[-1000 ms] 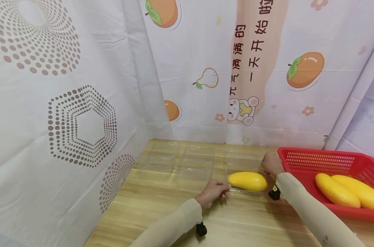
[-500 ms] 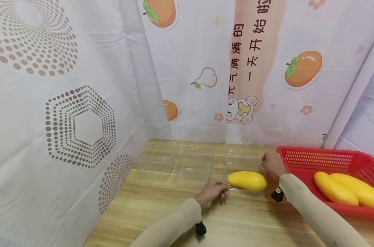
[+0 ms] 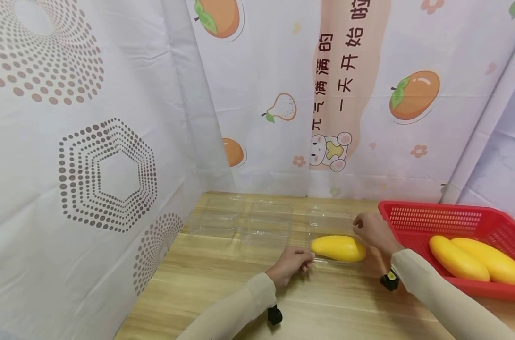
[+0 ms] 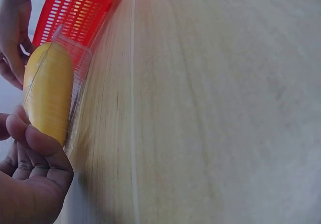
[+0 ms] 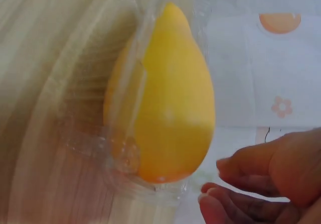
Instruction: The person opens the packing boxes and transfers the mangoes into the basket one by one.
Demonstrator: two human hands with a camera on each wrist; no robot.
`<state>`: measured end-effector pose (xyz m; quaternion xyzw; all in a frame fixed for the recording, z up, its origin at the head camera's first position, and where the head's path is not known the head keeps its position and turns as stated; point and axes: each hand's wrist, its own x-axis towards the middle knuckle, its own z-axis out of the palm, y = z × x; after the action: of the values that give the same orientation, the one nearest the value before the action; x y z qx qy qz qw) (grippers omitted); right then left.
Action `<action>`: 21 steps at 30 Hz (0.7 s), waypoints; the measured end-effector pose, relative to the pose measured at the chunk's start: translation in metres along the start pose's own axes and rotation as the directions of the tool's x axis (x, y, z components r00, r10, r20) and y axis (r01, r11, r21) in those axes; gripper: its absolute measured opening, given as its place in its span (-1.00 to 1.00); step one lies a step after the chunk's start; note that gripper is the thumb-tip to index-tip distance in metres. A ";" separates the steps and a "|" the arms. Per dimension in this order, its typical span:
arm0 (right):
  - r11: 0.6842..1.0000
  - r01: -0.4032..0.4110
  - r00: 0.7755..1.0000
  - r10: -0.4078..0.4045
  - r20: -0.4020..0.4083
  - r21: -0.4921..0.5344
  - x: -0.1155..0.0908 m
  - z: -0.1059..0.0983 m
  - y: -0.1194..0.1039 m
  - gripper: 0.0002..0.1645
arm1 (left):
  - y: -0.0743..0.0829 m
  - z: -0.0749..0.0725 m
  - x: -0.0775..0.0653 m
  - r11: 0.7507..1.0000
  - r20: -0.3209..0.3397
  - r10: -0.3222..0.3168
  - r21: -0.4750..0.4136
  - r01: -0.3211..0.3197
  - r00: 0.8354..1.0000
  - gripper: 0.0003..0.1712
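Note:
A smooth yellow fruit, mango-like in shape (image 3: pixel 338 248), lies in a clear plastic clamshell box (image 3: pixel 325 260) on the table. My left hand (image 3: pixel 292 264) pinches the front left corner of the box between thumb and forefinger. The left wrist view shows the same hand (image 4: pixel 32 171) at the near end of the fruit (image 4: pixel 49 91). Just behind the fruit's right end, my right hand (image 3: pixel 375 231) hovers near the box. In the right wrist view this hand (image 5: pixel 271 179) has a gap between thumb and fingers, with nothing held. The box's raised lid (image 3: pixel 330 218) leans back behind.
Two more clear plastic boxes, one in the middle (image 3: pixel 267 226) and one at the left (image 3: pixel 215 224), stand with lids up. A red perforated basket (image 3: pixel 435 217) at the right holds two similar yellow fruits (image 3: pixel 459 259). Printed curtains (image 3: pixel 257 156) hang behind and at the left.
My right hand has shifted slightly left and back from the box's right side, and its wrist has turned. The left hand keeps its place at the corner. The view has drifted slightly right.

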<state>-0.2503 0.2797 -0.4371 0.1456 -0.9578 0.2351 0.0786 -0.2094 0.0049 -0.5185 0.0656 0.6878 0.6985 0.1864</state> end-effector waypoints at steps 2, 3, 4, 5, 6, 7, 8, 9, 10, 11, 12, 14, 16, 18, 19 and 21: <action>0.999 0.034 0.999 -0.034 0.032 0.002 -0.002 0.000 -0.003 -0.83 | 0.000 0.000 -0.001 1.000 0.000 0.000 0.003 0.000 1.000 -0.76; 0.999 0.045 0.998 -0.046 0.045 0.002 -0.003 0.000 -0.005 -0.81 | 0.000 0.000 -0.001 1.000 0.000 0.001 0.006 -0.001 1.000 -0.76; 0.998 0.057 0.997 -0.057 0.055 -0.003 -0.004 0.000 -0.007 -0.78 | 0.000 0.000 0.000 1.000 -0.001 0.000 0.005 0.000 1.000 -0.76; 0.998 0.069 0.996 -0.068 0.065 -0.009 -0.004 0.000 -0.008 -0.75 | -0.001 0.000 0.000 1.000 -0.002 0.000 0.006 0.000 1.000 -0.76; 0.997 0.074 0.995 -0.072 0.076 -0.018 -0.005 -0.001 -0.009 -0.71 | -0.001 0.000 0.001 1.000 -0.003 0.001 0.007 -0.001 1.000 -0.76; 0.996 0.078 0.994 -0.076 0.085 -0.029 -0.005 -0.001 -0.010 -0.67 | -0.001 0.000 0.001 1.000 -0.004 0.002 0.009 -0.002 1.000 -0.75; 0.996 0.082 0.993 -0.078 0.094 -0.041 -0.006 -0.002 -0.010 -0.61 | -0.002 0.000 0.002 1.000 -0.005 0.003 0.008 -0.003 1.000 -0.75; 0.996 0.078 0.991 -0.073 0.110 -0.044 -0.006 -0.004 -0.011 -0.56 | -0.002 0.000 0.003 1.000 -0.006 0.003 0.009 -0.003 1.000 -0.75; 0.995 0.086 0.989 -0.080 0.125 -0.044 -0.007 -0.004 -0.011 -0.51 | -0.002 0.000 0.003 1.000 -0.006 0.004 0.008 -0.004 1.000 -0.75; 0.996 0.082 0.987 -0.075 0.144 -0.042 -0.008 -0.005 -0.011 -0.47 | -0.003 0.000 0.003 1.000 -0.007 0.006 0.011 -0.006 1.000 -0.75; 0.996 0.081 0.984 -0.073 0.161 -0.041 -0.009 -0.006 -0.011 -0.42 | -0.003 0.000 0.003 1.000 -0.006 0.006 0.012 -0.006 1.000 -0.75; 0.995 0.094 0.978 -0.088 0.191 -0.025 -0.011 -0.006 -0.011 -0.35 | -0.004 0.000 0.003 1.000 -0.006 0.003 0.010 -0.003 1.000 -0.75; 0.993 0.121 0.971 -0.116 0.210 -0.008 -0.013 -0.005 -0.009 -0.31 | -0.004 0.000 0.003 1.000 -0.006 0.000 0.012 0.000 1.000 -0.75; 0.988 0.152 0.965 -0.149 0.214 0.003 -0.014 -0.003 -0.008 -0.30 | -0.005 0.000 0.003 1.000 -0.006 -0.003 0.010 0.003 1.000 -0.75; 0.986 0.166 0.963 -0.164 0.214 0.011 -0.015 -0.003 -0.008 -0.30 | -0.005 0.000 0.003 1.000 -0.006 -0.003 0.010 0.003 1.000 -0.75; 0.982 0.189 0.959 -0.188 0.213 0.015 -0.016 -0.002 -0.007 -0.30 | -0.004 0.000 0.002 1.000 -0.007 0.000 0.012 0.001 1.000 -0.75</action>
<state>-0.2325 0.2787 -0.4354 0.2602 -0.9431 0.2069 -0.0021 -0.2108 0.0059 -0.5232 0.0642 0.6926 0.6946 0.1839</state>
